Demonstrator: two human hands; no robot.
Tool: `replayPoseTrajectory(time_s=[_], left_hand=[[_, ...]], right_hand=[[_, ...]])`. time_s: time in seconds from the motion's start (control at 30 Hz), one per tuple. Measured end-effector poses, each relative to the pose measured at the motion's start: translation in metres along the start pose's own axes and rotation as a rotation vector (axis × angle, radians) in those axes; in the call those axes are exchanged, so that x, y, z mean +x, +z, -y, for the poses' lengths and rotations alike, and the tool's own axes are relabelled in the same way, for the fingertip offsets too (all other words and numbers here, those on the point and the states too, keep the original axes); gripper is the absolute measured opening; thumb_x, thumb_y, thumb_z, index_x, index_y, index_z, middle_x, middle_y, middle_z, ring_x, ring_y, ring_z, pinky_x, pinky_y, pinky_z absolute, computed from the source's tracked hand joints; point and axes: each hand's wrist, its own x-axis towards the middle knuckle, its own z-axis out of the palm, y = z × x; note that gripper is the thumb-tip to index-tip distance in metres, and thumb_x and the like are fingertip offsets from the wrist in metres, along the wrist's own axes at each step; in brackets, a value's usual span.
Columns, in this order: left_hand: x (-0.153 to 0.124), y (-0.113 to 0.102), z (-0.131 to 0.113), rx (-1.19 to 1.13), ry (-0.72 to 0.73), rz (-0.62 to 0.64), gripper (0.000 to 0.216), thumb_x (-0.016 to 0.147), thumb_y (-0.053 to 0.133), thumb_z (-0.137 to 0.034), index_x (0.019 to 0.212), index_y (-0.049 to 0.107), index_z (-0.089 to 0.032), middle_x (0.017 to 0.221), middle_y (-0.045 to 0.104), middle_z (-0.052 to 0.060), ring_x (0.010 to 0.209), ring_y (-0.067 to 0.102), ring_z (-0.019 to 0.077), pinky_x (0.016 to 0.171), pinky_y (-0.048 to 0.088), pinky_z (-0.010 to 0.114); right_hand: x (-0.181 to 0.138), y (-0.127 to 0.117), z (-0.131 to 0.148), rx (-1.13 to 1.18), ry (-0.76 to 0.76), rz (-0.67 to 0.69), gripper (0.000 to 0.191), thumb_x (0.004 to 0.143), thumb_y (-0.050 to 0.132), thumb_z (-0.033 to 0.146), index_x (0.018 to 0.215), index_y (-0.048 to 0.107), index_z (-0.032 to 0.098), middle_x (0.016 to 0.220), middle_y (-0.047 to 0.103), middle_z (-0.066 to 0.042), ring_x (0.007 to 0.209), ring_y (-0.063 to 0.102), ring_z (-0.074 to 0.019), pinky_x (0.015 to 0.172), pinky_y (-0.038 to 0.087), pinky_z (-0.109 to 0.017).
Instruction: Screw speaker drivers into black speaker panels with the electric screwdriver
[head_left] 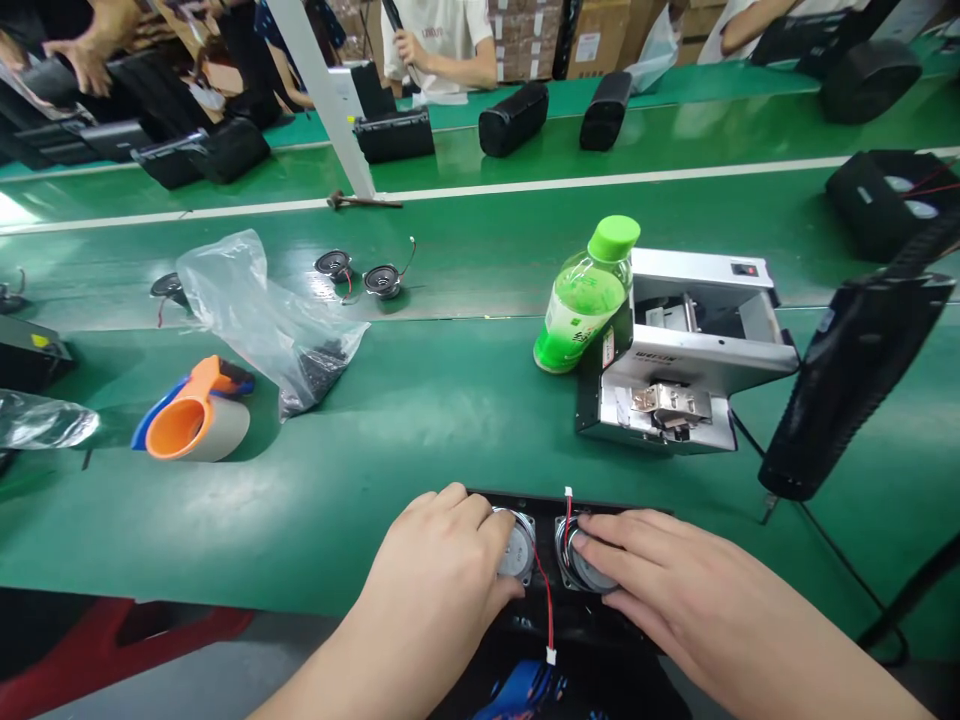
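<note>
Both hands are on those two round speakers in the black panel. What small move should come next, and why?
Probably press both down evenly: the left hand covers the left speaker, the right hand the right speaker, and the red wire lies loose between them.

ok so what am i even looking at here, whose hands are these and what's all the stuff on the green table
This is one picture from a camera worn on a person's head, looking down at their own two bare hands. There is no robot. The left hand rests on a round silver speaker, and the right hand covers a second speaker beside it. Both speakers sit in a black panel, with a red wire running between them. Neither hand grips anything.

On the green table lie a green bottle, a grey metal machine, a plastic bag of small dark parts, an orange tape dispenser and two loose speakers. Other people work at the far side.
</note>
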Motion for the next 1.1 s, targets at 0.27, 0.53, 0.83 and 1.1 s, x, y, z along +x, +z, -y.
replayPoseTrajectory(time_s=[0.27, 0.53, 0.83, 1.1], left_hand=[[-0.006, 0.015, 0.008, -0.022, 0.042, -0.241, 0.056, 0.072, 0.108, -0.026, 0.118, 0.077, -0.022, 0.105, 0.080, 0.000, 0.091, 0.073, 0.0287, 0.077, 0.064, 0.049], [-0.012, 0.022, 0.008, -0.107, 0.041, -0.324, 0.060, 0.074, 0.108, -0.029, 0.122, 0.073, -0.023, 0.110, 0.081, -0.001, 0.093, 0.073, 0.0268, 0.080, 0.063, 0.049], [-0.006, 0.016, 0.006, -0.066, 0.020, -0.225, 0.054, 0.075, 0.107, -0.034, 0.119, 0.078, -0.024, 0.103, 0.078, -0.001, 0.091, 0.071, 0.0269, 0.077, 0.063, 0.049], [-0.002, 0.017, 0.007, -0.058, 0.030, -0.261, 0.061, 0.065, 0.112, -0.036, 0.115, 0.079, -0.024, 0.097, 0.078, -0.004, 0.086, 0.071, 0.0251, 0.073, 0.061, 0.045]], right_hand=[[0.001, 0.003, 0.001, -0.061, -0.009, -0.046, 0.040, 0.119, 0.038, 0.029, 0.150, 0.064, 0.028, 0.148, 0.073, 0.004, 0.125, 0.076, -0.0203, 0.102, 0.073, -0.049], [0.012, -0.011, 0.007, -0.024, 0.012, -0.140, 0.038, 0.120, 0.032, 0.027, 0.138, 0.066, 0.027, 0.130, 0.080, 0.004, 0.112, 0.080, -0.0155, 0.089, 0.073, -0.039], [0.018, -0.017, 0.006, -0.045, -0.015, -0.177, 0.044, 0.125, 0.026, 0.036, 0.128, 0.068, 0.026, 0.121, 0.081, 0.008, 0.107, 0.078, -0.0102, 0.092, 0.065, -0.034], [0.013, -0.005, 0.013, -0.166, -0.066, -0.220, 0.043, 0.119, 0.032, 0.017, 0.127, 0.075, 0.017, 0.128, 0.080, 0.001, 0.116, 0.070, -0.0181, 0.113, 0.042, -0.042]])
